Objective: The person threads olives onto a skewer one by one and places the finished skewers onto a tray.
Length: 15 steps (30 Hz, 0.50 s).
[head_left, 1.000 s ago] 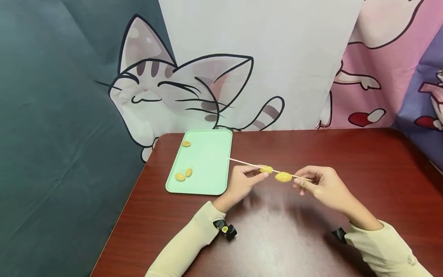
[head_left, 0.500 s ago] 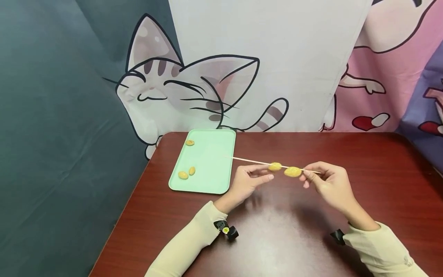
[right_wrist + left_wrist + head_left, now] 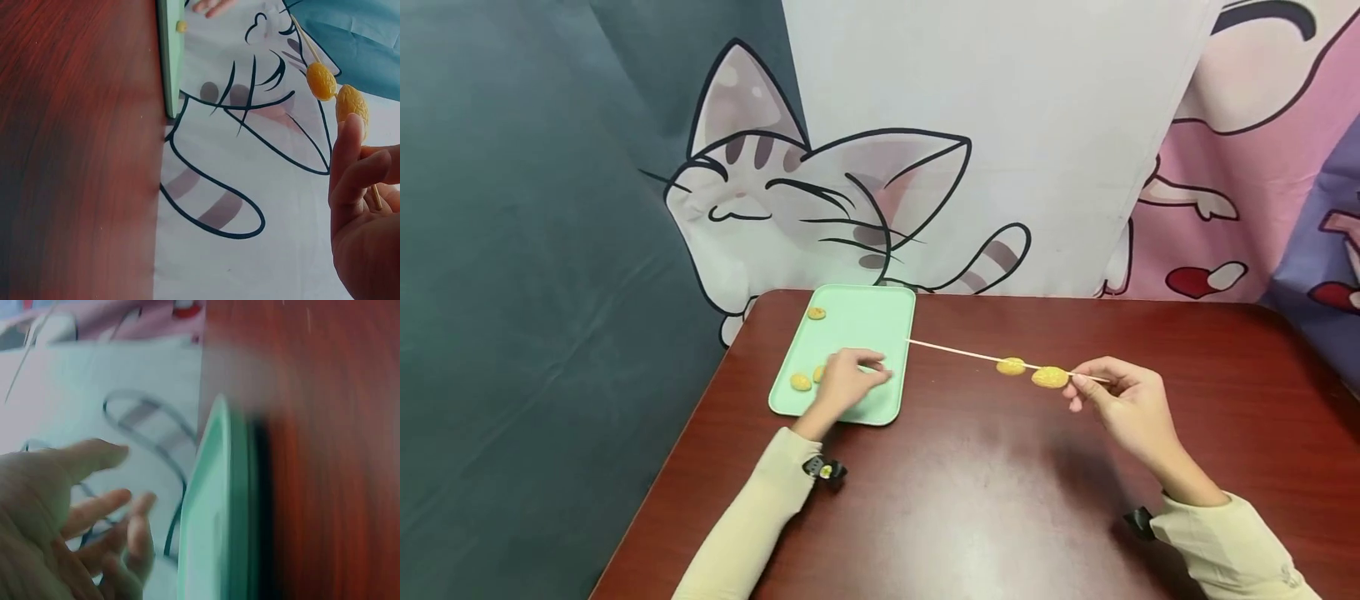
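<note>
My right hand [image 3: 1123,404] pinches a thin wooden skewer [image 3: 955,348] near its right end, holding it up over the table. Two yellow, wrinkled oval pieces [image 3: 1049,377] are threaded on it, the inner one close to my fingertips; the right wrist view shows both pieces [image 3: 321,81] past my thumb and finger. My left hand [image 3: 847,383] is over the light green tray [image 3: 872,312], fingers loosely bent with nothing between them. Just left of that hand lie two more yellow oval pieces [image 3: 801,382], one partly hidden by it. Another piece [image 3: 816,313] lies at the tray's far left corner.
The tray stands at the back left of a reddish-brown wooden table [image 3: 985,500]. Behind the table's far edge hangs a white cloth [image 3: 1060,167] with a cartoon cat, beside a dark green cloth [image 3: 535,250] on the left.
My left hand has let go of the piece on the skewer and moved left over the tray. My right hand still holds the skewer, slightly further right in view.
</note>
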### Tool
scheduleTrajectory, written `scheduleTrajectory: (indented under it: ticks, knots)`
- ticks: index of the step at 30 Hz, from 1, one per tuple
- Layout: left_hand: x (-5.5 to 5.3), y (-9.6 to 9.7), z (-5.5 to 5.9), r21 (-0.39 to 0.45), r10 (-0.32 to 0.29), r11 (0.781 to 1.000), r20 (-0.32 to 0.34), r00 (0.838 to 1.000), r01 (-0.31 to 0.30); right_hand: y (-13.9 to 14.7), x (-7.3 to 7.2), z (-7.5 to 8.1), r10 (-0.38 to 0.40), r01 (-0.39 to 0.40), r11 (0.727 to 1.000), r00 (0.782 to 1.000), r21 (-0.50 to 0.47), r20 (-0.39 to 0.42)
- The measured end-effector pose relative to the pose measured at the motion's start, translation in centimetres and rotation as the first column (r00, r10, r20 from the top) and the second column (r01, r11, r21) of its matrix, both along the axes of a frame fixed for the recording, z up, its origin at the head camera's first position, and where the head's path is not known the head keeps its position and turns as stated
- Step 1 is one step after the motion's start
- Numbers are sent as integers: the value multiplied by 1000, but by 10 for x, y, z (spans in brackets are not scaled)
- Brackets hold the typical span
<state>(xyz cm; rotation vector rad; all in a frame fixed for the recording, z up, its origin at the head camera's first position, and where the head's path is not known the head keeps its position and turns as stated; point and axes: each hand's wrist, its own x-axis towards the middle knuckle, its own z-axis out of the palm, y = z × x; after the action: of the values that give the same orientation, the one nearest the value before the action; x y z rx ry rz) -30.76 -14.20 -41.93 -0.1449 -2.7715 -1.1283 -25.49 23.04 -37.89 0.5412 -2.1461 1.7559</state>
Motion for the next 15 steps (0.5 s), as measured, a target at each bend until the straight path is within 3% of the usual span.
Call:
scheduleTrajectory:
  ticks: [3,5,12,15]
  knots:
    - [-2,-31,0,-162,175,972,12,984,-171,0,2,0,-3,3,1000,1000,1,7]
    - [-4,-46,-1,-221,247,946,25,969,-236,0,3,0,-12,12,1000,1000,-5,14]
    - [-9,-67,-3,-326,349,898,118,930,-296,3,4,-1,-37,37,999,999,3,-3]
    - [-10,-66,-5,-373,357,882,132,925,-287,6,6,-1,-56,56,998,998,40,-15]
